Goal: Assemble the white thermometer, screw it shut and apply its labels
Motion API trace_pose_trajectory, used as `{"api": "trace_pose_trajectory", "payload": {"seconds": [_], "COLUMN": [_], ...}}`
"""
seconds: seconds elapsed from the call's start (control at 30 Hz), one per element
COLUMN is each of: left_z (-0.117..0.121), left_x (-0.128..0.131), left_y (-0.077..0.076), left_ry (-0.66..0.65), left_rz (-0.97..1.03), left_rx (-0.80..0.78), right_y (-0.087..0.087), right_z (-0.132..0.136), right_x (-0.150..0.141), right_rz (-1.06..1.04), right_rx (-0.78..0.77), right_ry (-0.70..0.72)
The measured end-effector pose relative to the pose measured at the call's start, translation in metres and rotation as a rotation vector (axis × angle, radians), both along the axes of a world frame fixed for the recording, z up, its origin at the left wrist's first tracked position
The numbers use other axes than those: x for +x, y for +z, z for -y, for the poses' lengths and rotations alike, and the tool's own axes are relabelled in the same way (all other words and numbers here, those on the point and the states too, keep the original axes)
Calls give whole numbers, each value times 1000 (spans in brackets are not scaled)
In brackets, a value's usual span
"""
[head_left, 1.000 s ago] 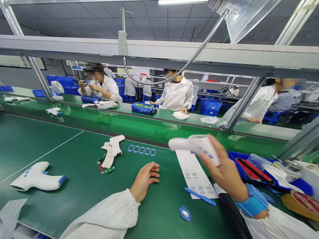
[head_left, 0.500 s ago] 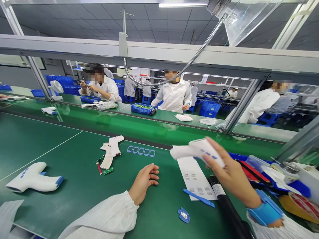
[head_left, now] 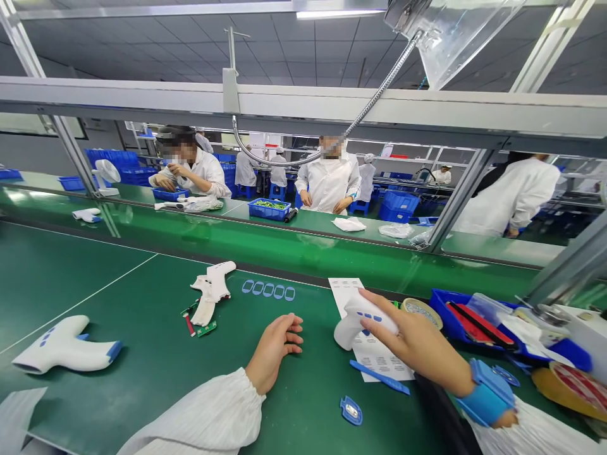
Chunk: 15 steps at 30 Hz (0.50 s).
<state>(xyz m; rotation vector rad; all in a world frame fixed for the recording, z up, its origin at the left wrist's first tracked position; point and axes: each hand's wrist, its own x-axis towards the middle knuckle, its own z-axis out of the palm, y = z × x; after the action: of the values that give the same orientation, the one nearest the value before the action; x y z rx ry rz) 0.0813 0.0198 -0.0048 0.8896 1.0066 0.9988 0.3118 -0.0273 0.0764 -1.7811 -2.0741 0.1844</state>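
My right hand (head_left: pixel 412 335) grips a white handheld thermometer gun (head_left: pixel 349 321) with blue buttons, above a white sheet of printed labels (head_left: pixel 342 287). My left hand (head_left: pixel 276 346) lies on the green bench, holding nothing, its fingers loosely bent and apart. In front of the right hand lie a blue plastic stick (head_left: pixel 379 377) and a small blue cover piece (head_left: pixel 351 411). Beyond my left hand are an opened white thermometer shell (head_left: pixel 217 281) with green circuit pieces (head_left: pixel 207 328) and several blue frames (head_left: pixel 268 289) in a row.
Another white thermometer gun (head_left: pixel 66 344) lies at the left. To the right stand a tape roll (head_left: pixel 422 311) and a blue tray (head_left: pixel 441 306) of mixed items. A black tool (head_left: pixel 439 404) runs under my right forearm. Across the green belt (head_left: pixel 284 243), co-workers in white coats sit.
My right hand has lowered the thermometer gun toward the label sheet and turned it, so the handle points toward me. My left hand stays put. A co-worker at the right has shifted.
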Motion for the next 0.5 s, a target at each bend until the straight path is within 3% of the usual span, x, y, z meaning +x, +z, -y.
{"api": "trace_pose_trajectory", "payload": {"seconds": [0.07,0.2,0.27,0.33,0.4,0.47,0.5], "left_z": [5,16,18,17,14,12,12], "left_x": [3,8,7,5,5,8,10], "left_y": [3,5,3,0,-5,-10,-13], "left_ry": [-7,-151,-172,-147,-210,-301,-271], "left_rz": [-57,-328,-441,-383,-200,-27,17], "left_rx": [89,446,553,517,375,213,187], "right_y": [2,5,4,1,-7,-18,-24], "right_z": [2,9,11,12,12,11,9], "right_x": [-5,-20,-28,-35,-42,-49,-52], "right_rz": [-124,-395,-465,-617,-792,-813,-796], "right_rx": [-42,-101,-105,-138,-175,-172,-174], "right_ry": [-20,-33,-22,42,142,187,181]}}
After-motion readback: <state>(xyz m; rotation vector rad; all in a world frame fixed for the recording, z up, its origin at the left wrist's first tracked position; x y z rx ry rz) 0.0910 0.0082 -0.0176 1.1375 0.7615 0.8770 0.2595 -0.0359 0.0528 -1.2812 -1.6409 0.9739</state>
